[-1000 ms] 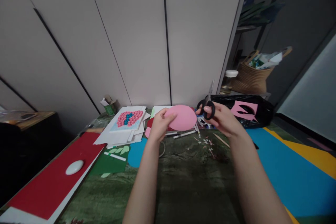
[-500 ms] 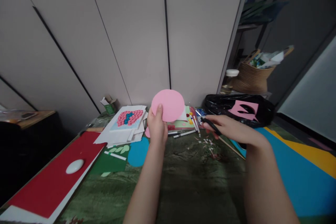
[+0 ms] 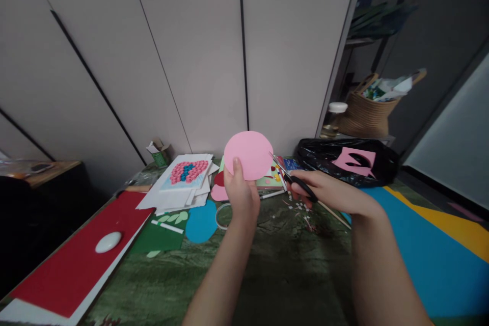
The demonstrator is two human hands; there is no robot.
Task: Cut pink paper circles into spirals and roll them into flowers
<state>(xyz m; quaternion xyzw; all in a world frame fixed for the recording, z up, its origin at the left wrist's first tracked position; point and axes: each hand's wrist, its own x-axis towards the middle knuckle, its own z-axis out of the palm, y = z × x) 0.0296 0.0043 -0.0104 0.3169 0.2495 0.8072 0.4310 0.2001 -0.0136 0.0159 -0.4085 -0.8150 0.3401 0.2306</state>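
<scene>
My left hand point(image 3: 241, 188) pinches a pink paper circle point(image 3: 250, 154) at its lower left, thumb on the near face, holding it up above the table. My right hand point(image 3: 317, 188) grips black-handled scissors point(image 3: 300, 185). Their blades point up and left, with the tips at the circle's right edge; whether they touch the paper I cannot tell. Below my right hand lie small paper scraps point(image 3: 300, 209) on the dark green table point(image 3: 282, 265). Behind my left wrist a clear ring-shaped roll point(image 3: 221, 215) partly shows, beside a blue paper circle point(image 3: 201, 221).
Left are a red sheet point(image 3: 82, 247) with a white mouse point(image 3: 108, 242), a green sheet point(image 3: 160, 234) with a marker point(image 3: 167, 226), and stacked papers point(image 3: 183, 188). Right are a black plastic bag point(image 3: 317, 155) with a pink offcut point(image 3: 354, 159) and a blue sheet point(image 3: 431, 260).
My left hand and the pink circle have shifted slightly right. My right hand has moved left, bringing the scissors to the circle's edge. The clear ring has come into view.
</scene>
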